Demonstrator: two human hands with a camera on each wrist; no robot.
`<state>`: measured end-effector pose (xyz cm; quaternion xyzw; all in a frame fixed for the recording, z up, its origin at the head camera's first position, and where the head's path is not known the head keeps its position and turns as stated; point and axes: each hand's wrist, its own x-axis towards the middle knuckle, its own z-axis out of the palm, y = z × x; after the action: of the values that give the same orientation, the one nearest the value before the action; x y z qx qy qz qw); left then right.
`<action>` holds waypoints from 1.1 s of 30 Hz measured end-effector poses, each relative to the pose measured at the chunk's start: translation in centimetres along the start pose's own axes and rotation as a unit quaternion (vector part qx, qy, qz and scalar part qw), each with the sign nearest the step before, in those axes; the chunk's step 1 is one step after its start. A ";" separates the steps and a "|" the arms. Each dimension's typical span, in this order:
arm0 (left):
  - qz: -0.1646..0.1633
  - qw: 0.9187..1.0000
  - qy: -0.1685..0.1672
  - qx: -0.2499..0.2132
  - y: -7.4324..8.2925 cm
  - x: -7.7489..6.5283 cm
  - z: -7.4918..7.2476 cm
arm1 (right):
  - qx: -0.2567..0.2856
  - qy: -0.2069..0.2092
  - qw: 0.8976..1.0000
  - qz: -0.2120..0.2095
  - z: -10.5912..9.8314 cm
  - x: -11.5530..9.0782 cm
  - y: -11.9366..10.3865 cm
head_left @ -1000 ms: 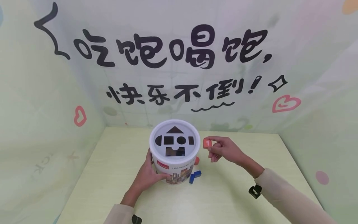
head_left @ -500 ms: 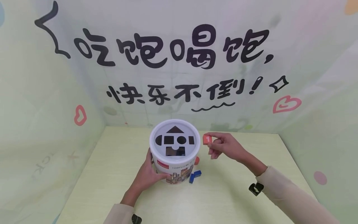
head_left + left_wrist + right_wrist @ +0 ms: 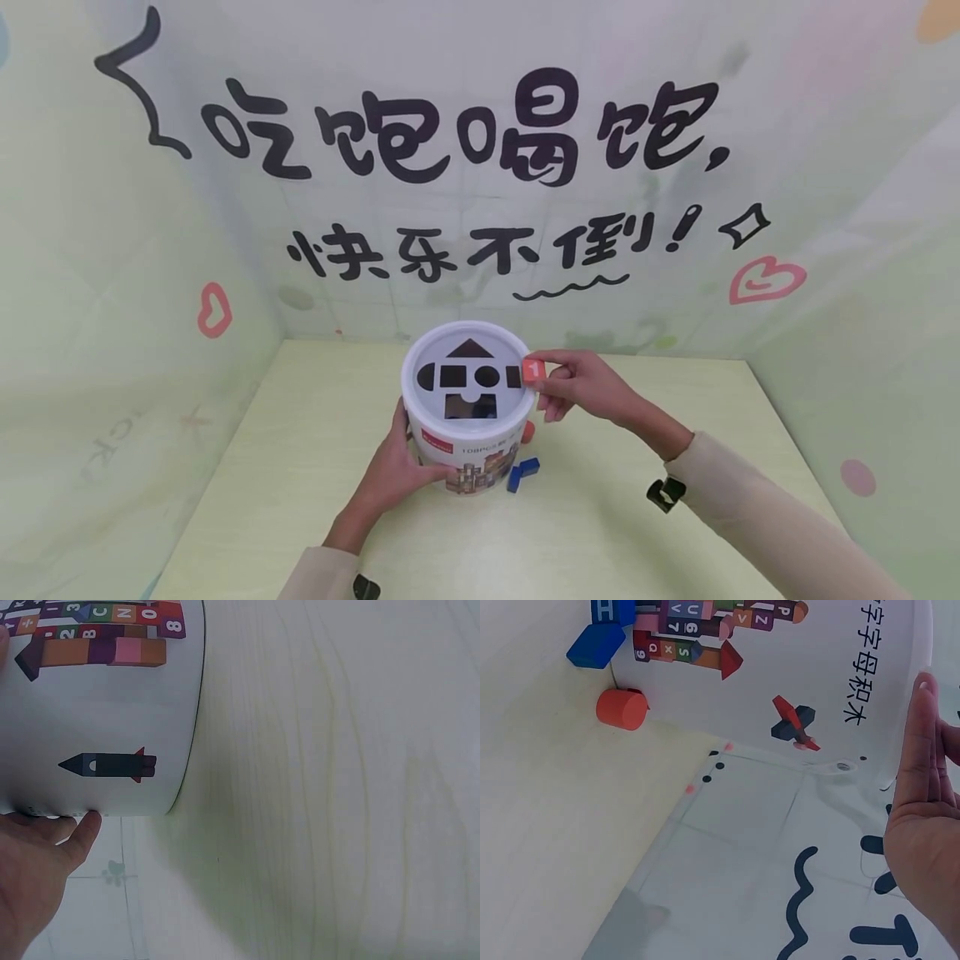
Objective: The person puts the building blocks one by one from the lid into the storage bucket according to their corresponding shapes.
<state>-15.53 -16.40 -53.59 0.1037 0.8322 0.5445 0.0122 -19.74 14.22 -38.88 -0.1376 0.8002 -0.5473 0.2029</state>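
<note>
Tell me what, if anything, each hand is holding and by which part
The right hand pinches the orange block marked 1 by its top and bottom edges; the left hand grips the white bucket by its wall's left side.

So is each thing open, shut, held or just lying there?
White round printed bucket: upright, held by the left hand.
White round lid with cut-out shapes: on, holes open.
Orange-red block marked 1: pinched by the right hand at the lid's edge, in no hole.
Red cylinder block: on the pale table.
Two blue rectangular blocks: on the table, close together.
</note>
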 end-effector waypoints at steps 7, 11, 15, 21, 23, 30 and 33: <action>-0.008 1.000 -0.002 -0.002 0.2 -0.1 0.0 | -0.009 0.000 1.000 0.009 0.6 0.2 -0.4; -0.007 1.000 -0.001 -0.005 0.2 -0.2 0.0 | -0.008 -0.005 1.000 0.002 0.6 0.4 -0.6; -0.003 1.000 -0.001 -0.005 0.3 -0.1 -0.1 | -0.004 -0.003 1.000 -0.006 0.5 0.7 -1.1; -0.003 1.000 -0.001 -0.002 0.3 -0.1 -0.1 | 0.004 0.007 1.000 -0.008 0.9 1.6 -1.9; -0.005 1.000 -0.001 0.000 0.3 -0.1 -0.1 | 0.006 0.003 1.000 -0.006 1.2 1.9 -2.0; 0.002 1.000 -0.003 0.000 0.3 -0.1 -0.1 | 0.001 -0.012 1.000 -0.014 2.7 2.9 -2.7; 0.004 1.000 -0.005 -0.002 0.3 0.0 -0.1 | -0.012 -0.022 0.999 -0.020 3.2 3.4 -3.0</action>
<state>-15.46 -16.43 -53.30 0.1100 0.8309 0.5453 0.0141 -21.22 8.96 -37.69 -0.1686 0.7991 -0.5383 0.2078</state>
